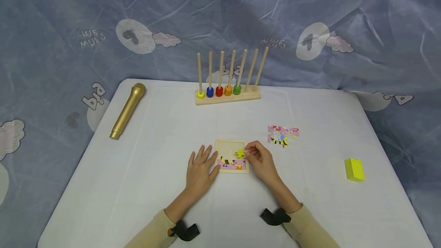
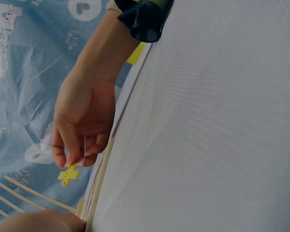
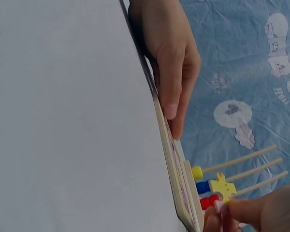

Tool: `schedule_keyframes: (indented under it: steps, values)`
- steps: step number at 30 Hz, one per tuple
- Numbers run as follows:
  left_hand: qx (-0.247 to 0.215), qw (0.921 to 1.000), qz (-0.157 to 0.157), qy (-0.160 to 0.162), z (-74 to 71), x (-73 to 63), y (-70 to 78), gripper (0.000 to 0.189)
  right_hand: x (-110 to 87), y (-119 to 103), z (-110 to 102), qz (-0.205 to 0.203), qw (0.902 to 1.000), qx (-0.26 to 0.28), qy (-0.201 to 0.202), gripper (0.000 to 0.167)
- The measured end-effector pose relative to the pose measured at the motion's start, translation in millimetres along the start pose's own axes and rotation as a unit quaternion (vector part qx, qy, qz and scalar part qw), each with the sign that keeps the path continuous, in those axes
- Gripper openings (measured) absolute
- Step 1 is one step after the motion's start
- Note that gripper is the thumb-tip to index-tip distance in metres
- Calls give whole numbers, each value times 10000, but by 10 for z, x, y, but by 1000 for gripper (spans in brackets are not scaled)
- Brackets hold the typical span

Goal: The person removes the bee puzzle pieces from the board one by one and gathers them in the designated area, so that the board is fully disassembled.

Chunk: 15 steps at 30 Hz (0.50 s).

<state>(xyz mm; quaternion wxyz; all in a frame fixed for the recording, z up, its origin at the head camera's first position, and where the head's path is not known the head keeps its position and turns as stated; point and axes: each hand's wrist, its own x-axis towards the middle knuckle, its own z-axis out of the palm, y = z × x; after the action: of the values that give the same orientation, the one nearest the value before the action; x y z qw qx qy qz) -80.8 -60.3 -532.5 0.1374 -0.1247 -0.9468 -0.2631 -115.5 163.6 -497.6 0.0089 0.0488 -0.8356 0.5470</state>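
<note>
A wooden puzzle tray [image 1: 231, 141] lies on the table with a row of joined pink pieces [image 1: 227, 165] along its near side. My left hand [image 1: 201, 171] rests at the tray's left edge with its fingers spread and straight. Between thumb and fingertips, my right hand [image 1: 262, 162] pinches a yellow puzzle piece [image 1: 239, 153] over the tray's right part. In the left wrist view that yellow piece [image 2: 68, 175] hangs from the fingertips, raised off the tray. Several loose puzzle pieces [image 1: 278, 134] lie to the right, beyond the right hand.
A wooden peg stand [image 1: 228, 98] with coloured beads stands at the back. At the left lies a gold microphone-shaped tube [image 1: 128, 111]. A yellow block [image 1: 354, 170] sits on the right of the white table [image 1: 155, 156]. Behind hangs a blue-grey patterned cloth [image 1: 206, 18].
</note>
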Motion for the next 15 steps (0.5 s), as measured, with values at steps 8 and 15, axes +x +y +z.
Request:
schedule_keyframes:
  steps: [8, 15]
  values:
    - [-108, 9999, -18, -1, -2, -13, 12, 44, 16, -117, -302, 546, 9983, 147, 150, 17]
    - [-53, 10000, 27, 60, -6, -8, 4, 44, 103, 101, -877, 673, 9905, -88, 1196, 20]
